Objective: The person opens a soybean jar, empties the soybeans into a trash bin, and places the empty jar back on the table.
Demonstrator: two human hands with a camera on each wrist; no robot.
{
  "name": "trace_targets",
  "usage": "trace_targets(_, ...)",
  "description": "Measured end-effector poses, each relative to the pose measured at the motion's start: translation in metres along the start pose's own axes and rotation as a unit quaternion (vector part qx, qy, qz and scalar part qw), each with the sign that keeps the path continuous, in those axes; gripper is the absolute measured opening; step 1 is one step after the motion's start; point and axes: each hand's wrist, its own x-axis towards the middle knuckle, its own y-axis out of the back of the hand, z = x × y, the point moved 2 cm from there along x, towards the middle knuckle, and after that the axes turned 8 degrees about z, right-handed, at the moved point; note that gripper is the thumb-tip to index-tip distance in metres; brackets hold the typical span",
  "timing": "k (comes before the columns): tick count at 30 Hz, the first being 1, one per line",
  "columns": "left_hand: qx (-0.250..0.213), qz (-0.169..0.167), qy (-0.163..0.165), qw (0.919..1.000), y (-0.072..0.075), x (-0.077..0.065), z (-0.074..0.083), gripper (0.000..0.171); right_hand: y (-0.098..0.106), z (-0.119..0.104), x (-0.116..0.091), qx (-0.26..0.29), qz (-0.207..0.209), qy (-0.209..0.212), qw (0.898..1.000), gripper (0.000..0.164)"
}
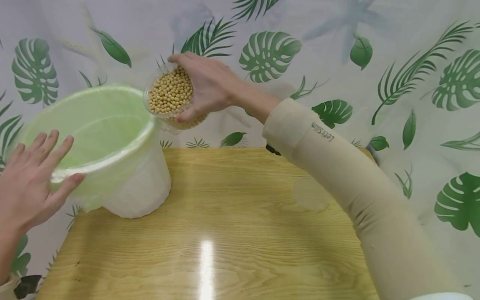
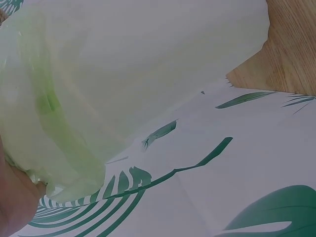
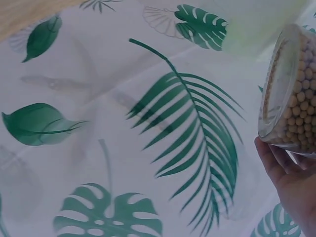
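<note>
My right hand (image 1: 210, 85) grips a clear round jar of soybeans (image 1: 170, 92), tilted with its open mouth toward the waste bin's rim. In the right wrist view, the fingers (image 3: 276, 165) wrap the jar (image 3: 303, 98), its base facing the camera. Below and left of the jar stands a white waste bin (image 1: 144, 191) lined with a pale green plastic bag (image 1: 108, 125), the bag folded over the rim. At the bin's near left side my left hand (image 1: 33, 179) lies against the rim, fingers spread and straight. The left wrist view shows the bag's outer fold (image 2: 64, 133) beside that hand.
The bin stands on the left back part of a wooden table (image 1: 225, 216). Behind the table hangs a white cloth with green leaf prints (image 1: 270, 56). A pale round mark (image 1: 310, 193) lies on the tabletop near my right forearm.
</note>
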Motion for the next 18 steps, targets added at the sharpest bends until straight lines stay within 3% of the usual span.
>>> trace_targets(9,-0.002,0.004,0.011,0.9999,-0.001,-0.004,0.0,0.083,0.006,-0.039,0.042,-0.085,-0.047,0.015,0.995,0.127)
trace_targets(18,-0.01,0.019,0.013,0.9997,-0.004,-0.002,-0.001,0.084,0.002,-0.075,0.062,-0.174,-0.077,0.062,0.98,0.121)
